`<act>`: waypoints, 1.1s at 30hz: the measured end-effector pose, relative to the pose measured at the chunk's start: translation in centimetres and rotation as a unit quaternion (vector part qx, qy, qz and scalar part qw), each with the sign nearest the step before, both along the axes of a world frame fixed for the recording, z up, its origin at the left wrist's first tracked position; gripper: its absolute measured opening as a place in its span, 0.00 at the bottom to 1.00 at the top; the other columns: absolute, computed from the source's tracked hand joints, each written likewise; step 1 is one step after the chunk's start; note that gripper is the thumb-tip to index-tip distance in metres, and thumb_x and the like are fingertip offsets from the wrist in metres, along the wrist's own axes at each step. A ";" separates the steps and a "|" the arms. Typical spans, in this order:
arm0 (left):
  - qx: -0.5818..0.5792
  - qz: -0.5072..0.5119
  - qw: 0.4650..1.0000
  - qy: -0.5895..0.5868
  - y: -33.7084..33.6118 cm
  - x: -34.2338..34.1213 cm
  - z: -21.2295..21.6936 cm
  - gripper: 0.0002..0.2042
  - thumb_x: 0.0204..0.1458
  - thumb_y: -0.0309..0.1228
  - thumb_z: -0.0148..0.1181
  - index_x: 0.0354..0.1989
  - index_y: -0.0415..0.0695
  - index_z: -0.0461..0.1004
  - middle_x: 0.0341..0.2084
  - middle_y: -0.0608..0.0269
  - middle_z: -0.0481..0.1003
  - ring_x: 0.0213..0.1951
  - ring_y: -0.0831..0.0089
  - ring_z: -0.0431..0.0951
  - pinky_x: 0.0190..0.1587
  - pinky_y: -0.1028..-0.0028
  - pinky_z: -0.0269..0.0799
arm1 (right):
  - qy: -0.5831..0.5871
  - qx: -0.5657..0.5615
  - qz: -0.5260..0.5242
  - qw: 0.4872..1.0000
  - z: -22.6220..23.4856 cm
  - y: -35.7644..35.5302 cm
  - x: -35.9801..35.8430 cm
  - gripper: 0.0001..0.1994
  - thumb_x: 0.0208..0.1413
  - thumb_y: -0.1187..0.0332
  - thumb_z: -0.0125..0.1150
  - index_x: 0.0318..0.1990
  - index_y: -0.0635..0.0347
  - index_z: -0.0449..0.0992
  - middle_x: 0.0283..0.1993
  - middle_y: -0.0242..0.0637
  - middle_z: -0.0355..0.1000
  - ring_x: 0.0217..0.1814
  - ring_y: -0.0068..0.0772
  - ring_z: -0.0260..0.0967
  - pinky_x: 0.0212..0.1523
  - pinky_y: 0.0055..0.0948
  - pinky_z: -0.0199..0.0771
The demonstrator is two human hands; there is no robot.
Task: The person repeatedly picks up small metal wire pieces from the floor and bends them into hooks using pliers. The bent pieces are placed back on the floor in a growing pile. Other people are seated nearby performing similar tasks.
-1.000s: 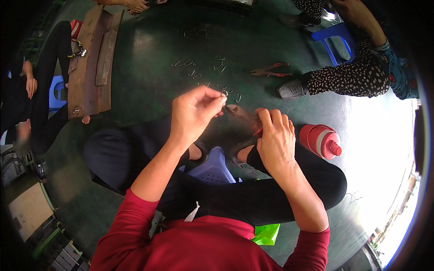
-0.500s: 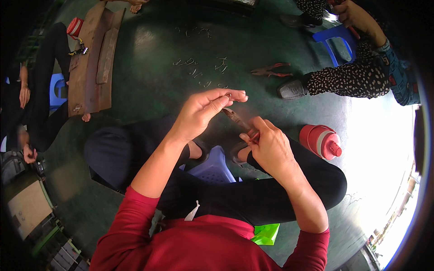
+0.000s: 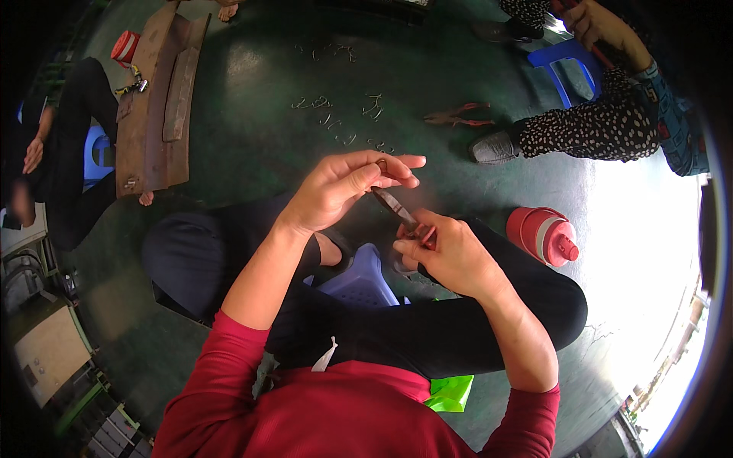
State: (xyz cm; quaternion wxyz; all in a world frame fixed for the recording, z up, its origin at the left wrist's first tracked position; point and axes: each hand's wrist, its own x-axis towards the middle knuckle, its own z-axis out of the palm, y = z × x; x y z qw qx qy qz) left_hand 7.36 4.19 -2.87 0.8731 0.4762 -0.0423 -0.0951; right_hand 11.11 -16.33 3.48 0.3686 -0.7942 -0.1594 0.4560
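Note:
My left hand pinches a small bent piece of wire between thumb and fingers, the other fingers stretched out to the right. Closed around the red handles of a pair of pliers, my right hand holds the tool slanting up to the left. The plier jaws reach the underside of my left fingertips, close to the wire. Whether they grip it is hard to make out. Beyond my hands, several bent wire pieces lie scattered on the dark green floor.
A second pair of red-handled pliers lies ahead, near a co-worker's shoe. To the right stands a red jug. Between my legs is a bluish plastic stool. A brown wooden bench stands left, beside another person.
My right hand has shifted slightly left and down, and the pliers have come up nearer the left fingers. The left fingers have curled and spread a little. The person at left leans differently.

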 end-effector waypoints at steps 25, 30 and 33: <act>0.408 0.148 0.876 0.210 0.9 2.8 -8.8 0.11 0.58 0.31 0.58 0.44 0.38 0.80 0.30 0.67 0.78 0.28 0.82 0.71 0.32 0.77 0.70 | -0.286 -0.212 0.064 0.932 -3.2 -3.3 0.4 0.15 0.49 0.68 0.65 0.43 0.58 0.71 0.40 0.44 0.72 0.44 0.48 0.74 0.42 0.44 0.74; 0.205 0.239 0.941 0.127 3.5 13.7 -9.1 0.09 0.56 0.33 0.60 0.40 0.42 0.80 0.26 0.71 0.76 0.24 0.84 0.71 0.28 0.81 0.68 | -0.315 -0.253 0.119 0.907 -3.5 -4.8 0.1 0.15 0.47 0.68 0.64 0.43 0.58 0.71 0.41 0.43 0.70 0.44 0.47 0.73 0.42 0.43 0.75; 0.098 0.335 0.933 0.089 6.0 22.8 -6.0 0.14 0.56 0.33 0.62 0.47 0.38 0.74 0.37 0.61 0.77 0.39 0.72 0.79 0.41 0.71 0.78 | -0.325 -0.285 0.133 0.892 -3.9 -5.3 0.1 0.14 0.47 0.69 0.63 0.42 0.58 0.71 0.41 0.43 0.70 0.44 0.47 0.73 0.42 0.44 0.74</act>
